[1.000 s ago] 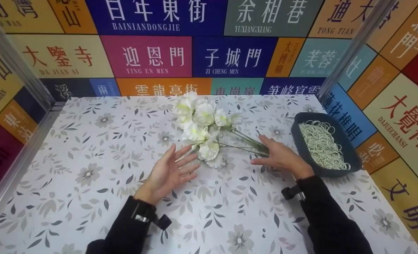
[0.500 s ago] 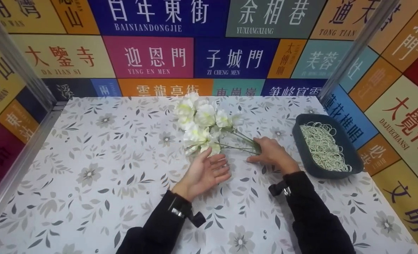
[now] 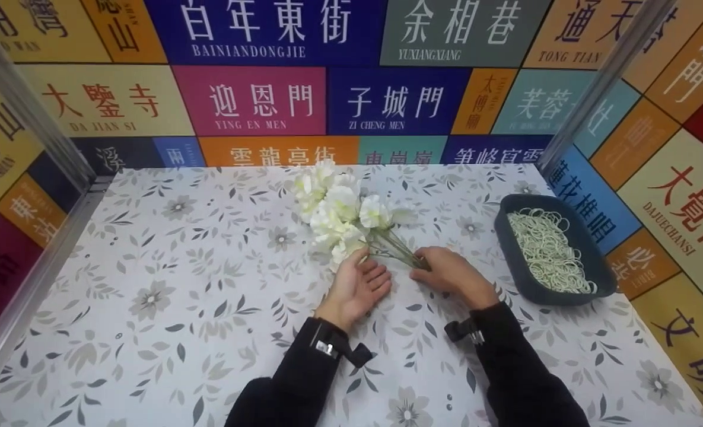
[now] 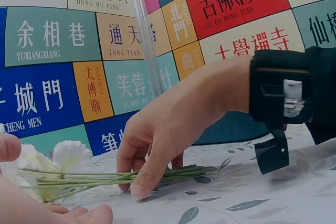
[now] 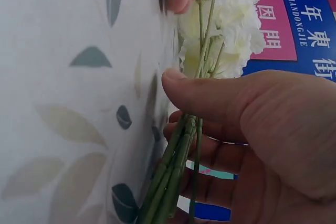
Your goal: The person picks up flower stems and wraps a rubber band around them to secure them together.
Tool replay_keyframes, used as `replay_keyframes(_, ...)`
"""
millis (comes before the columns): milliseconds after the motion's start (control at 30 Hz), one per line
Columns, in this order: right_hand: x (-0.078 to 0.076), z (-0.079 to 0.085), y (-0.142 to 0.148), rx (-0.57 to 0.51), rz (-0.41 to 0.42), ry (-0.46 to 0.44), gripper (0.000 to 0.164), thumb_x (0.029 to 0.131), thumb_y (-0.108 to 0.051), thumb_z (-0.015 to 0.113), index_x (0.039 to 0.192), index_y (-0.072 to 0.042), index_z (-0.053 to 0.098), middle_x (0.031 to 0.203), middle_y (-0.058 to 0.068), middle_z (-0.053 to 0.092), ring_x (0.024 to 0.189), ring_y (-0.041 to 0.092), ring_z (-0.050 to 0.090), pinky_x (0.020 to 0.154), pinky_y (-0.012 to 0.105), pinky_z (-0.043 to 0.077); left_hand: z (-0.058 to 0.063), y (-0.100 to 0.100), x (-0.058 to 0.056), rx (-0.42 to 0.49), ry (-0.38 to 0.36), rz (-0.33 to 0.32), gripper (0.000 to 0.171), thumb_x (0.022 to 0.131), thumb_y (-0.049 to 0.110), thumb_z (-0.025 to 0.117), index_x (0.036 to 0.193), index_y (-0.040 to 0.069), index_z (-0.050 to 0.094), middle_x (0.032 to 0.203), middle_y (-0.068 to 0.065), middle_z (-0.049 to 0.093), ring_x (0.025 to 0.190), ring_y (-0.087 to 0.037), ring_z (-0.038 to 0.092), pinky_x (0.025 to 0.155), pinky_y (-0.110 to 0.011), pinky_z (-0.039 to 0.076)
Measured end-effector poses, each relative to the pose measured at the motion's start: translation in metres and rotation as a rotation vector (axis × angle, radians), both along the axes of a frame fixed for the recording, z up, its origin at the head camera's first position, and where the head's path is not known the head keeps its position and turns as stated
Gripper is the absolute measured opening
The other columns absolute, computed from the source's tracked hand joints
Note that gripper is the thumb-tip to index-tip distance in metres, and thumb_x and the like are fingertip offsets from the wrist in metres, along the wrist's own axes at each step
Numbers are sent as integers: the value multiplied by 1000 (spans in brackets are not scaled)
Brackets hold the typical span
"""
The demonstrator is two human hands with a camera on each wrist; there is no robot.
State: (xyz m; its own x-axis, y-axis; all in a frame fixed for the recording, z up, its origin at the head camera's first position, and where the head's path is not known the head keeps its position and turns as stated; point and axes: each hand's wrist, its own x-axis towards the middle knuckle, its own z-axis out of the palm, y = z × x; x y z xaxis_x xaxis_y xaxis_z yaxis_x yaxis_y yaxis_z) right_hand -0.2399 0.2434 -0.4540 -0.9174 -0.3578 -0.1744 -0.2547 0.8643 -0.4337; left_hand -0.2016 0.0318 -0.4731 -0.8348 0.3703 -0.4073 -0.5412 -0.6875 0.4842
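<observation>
A bunch of white artificial flowers point(image 3: 333, 207) lies on the patterned tabletop, blooms to the back left and green stems point(image 3: 394, 244) pointing front right. My right hand point(image 3: 455, 274) grips the gathered stems near their lower ends; in the right wrist view the thumb crosses over the stems point(image 5: 170, 174) with the fingers curled behind. Palm up, my left hand point(image 3: 360, 287) rests just in front of the lowest blooms, its fingers relaxed and extended beside the upper stems. In the left wrist view those fingers lie just below the stems point(image 4: 79, 180).
A dark teal plastic tub point(image 3: 591, 252) stands at the right of the table, filled with pale green rubber bands point(image 3: 547, 255). Colourful sign panels point(image 3: 250, 101) wall off the back and both sides. Metal posts point(image 3: 600, 77) rise at the back corners.
My left hand has moved right, to beside the stems. My right hand has closed around the stem ends and come slightly left and toward me; the stems look drawn closer together.
</observation>
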Motion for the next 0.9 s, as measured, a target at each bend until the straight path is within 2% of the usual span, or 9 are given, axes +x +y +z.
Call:
replay_keyframes(100,8,2,-6,14,46,12,17,99,-20,66,103,-4,63,81,4,59,74,22,58,70,42,49,-4,4,0,13,-2,3,79,105,36,48,155,-12,9,161,-32,18,149,-42,23,121,-45,26)
replay_keyframes(200,16,4,-11,20,78,56,12,101,-17,63,96,-6,60,78,4,57,73,24,58,68,44,50,-6,5,1,26,3,4,77,105,34,48,155,-11,11,161,-31,19,149,-42,25,121,-45,26)
replay_keyframes(400,25,2,-19,51,116,163,9,99,-13,62,98,-4,60,80,8,61,77,32,64,68,49,52,-7,1,-3,60,15,24,73,105,31,47,154,-11,12,160,-31,20,149,-41,25,122,-45,24)
replay_keyframes(533,29,-1,-26,71,147,205,8,99,-9,62,99,-2,60,82,9,62,79,32,65,68,48,54,-7,-2,-5,75,9,39,69,105,28,48,153,-10,15,159,-30,22,148,-41,25,122,-45,23)
replay_keyframes(667,34,0,-34,81,212,275,9,98,-5,63,105,-1,57,80,10,61,72,31,64,61,44,53,-5,-4,-6,72,1,57,45,104,27,54,134,-3,40,152,-25,36,142,-37,38,120,-46,28)
replay_keyframes(733,37,1,-38,66,254,323,18,98,-3,63,115,-1,57,83,12,63,71,31,64,59,42,53,-4,-5,-7,66,5,74,32,103,27,56,120,0,47,145,-22,44,134,-34,47,116,-45,33)
replay_keyframes(833,42,2,-42,47,319,416,37,96,1,63,132,-2,53,87,15,66,72,30,65,58,39,55,-1,-8,-10,72,14,132,24,104,28,57,110,5,54,128,-16,58,115,-29,59,107,-42,41)
replay_keyframes(900,45,3,-46,43,357,489,42,97,0,62,137,-5,51,89,15,68,70,28,65,56,36,55,2,-11,-12,94,-1,192,20,104,27,58,103,7,57,110,-11,64,101,-25,63,98,-39,47)
